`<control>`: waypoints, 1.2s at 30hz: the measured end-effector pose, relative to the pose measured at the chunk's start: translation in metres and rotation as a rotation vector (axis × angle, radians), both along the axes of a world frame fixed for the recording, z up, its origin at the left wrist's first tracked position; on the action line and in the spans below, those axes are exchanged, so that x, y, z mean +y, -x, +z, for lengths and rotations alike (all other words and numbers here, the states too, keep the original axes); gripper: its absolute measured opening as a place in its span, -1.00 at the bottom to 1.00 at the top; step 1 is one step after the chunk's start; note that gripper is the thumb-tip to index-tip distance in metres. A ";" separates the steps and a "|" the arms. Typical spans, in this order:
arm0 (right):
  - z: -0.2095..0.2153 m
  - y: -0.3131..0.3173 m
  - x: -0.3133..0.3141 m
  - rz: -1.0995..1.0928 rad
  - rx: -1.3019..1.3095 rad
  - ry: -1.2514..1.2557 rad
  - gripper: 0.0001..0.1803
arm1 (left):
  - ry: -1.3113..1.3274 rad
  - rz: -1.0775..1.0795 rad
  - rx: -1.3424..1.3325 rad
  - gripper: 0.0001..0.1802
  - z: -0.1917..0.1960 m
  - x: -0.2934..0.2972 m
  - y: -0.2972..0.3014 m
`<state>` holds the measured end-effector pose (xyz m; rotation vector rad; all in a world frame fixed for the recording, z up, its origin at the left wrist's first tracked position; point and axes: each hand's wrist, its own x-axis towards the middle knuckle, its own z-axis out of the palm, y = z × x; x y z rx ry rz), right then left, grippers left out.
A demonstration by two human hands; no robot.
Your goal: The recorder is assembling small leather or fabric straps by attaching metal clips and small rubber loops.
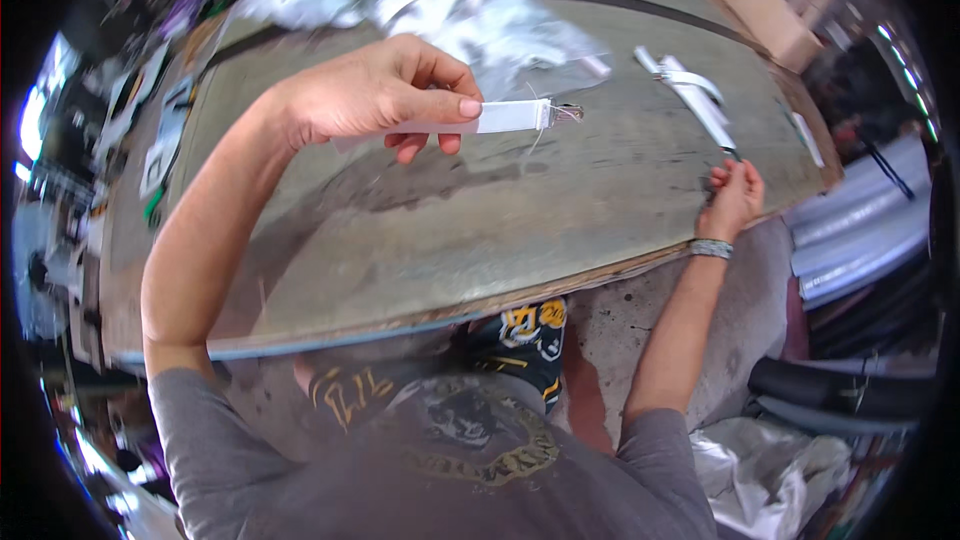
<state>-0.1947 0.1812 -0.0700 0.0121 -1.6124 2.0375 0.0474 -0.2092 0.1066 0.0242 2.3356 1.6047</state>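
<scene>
My left hand (400, 100) is raised over the middle of the table, thumb and fingers pinching a white strap (510, 117). At the strap's right end is a small metal clip (568, 114), with loose thread ends sticking out beside it. Over at the table's right side, my right hand (735, 202) has its fingers closed by a thin dark piece (731, 153) too small to name. Just beyond those fingers lie more white straps (700, 110), one of them curled into a loop. My right wrist wears a patterned band.
Crumpled clear plastic bags (455, 20) lie on the far part of the wooden table (420, 230). A cardboard box (750, 0) stands at the far right corner. Silvery rolls (865, 220) and a dark roll (835, 387) are beside the table on the right.
</scene>
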 end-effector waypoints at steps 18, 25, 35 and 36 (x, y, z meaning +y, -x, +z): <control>0.065 -0.111 -0.080 0.304 0.231 -0.316 -0.81 | 0.728 0.387 0.670 -0.69 -0.093 -0.019 -0.185; 0.080 -0.219 -0.172 1.022 0.165 -0.300 -0.85 | 0.576 0.215 0.544 -0.73 -0.099 -0.022 -0.153; 0.052 -0.255 -0.217 1.296 0.067 -0.401 -0.85 | 0.406 0.288 0.700 -0.88 -0.128 -0.025 -0.146; 0.050 -0.255 -0.219 1.302 0.063 -0.415 -0.85 | 0.404 0.286 0.696 -0.88 -0.128 -0.026 -0.145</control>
